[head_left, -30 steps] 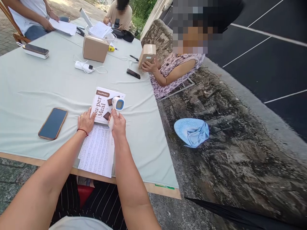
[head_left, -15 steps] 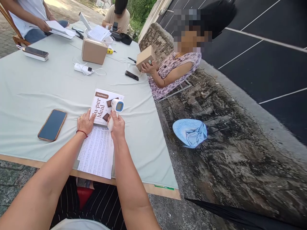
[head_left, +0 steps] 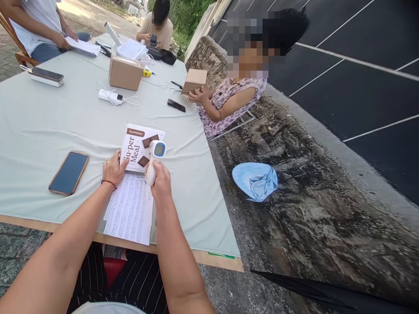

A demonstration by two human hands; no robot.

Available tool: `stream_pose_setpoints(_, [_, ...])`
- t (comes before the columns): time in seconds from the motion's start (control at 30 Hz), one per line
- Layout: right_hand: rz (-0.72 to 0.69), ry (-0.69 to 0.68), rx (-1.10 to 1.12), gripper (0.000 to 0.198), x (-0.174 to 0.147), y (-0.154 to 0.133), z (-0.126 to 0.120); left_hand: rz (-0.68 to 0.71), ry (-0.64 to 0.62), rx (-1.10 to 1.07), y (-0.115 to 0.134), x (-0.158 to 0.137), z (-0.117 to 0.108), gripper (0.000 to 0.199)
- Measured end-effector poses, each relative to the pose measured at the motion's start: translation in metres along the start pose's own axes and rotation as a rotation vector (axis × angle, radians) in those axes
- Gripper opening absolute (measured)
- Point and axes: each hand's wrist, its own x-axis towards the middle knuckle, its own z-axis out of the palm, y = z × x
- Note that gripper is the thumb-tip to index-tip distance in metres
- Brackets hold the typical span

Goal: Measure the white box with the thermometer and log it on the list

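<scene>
While a big phone (head_left: pixel 68 173) lies on the left of the desk (head_left: pixel 29 135), the left hand (head_left: pixel 114 169) touches the side of a white box (head_left: pixel 134 141), thumb over its front; I cannot tell if that grip is pinching. Papers (head_left: pixel 129 213) lie just on the white box's near side. The right hand (head_left: pixel 161 179) has its grip curled around a white and blue thermometer (head_left: pixel 151 166), near the white box's front. Farther right, another person (head_left: pixel 231 97) holds a brown box (head_left: pixel 195 78), and a blue hat (head_left: pixel 252 179) is beside the desk.
</scene>
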Motion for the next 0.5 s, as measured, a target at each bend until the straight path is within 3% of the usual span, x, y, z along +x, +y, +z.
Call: stream_pose_setpoints(0.5, [-0.195, 0.165, -0.052, 0.030, -0.095, -0.044, -0.054, -0.016, 0.128, -0.073, -0.003, 0.006, -0.006, 0.059])
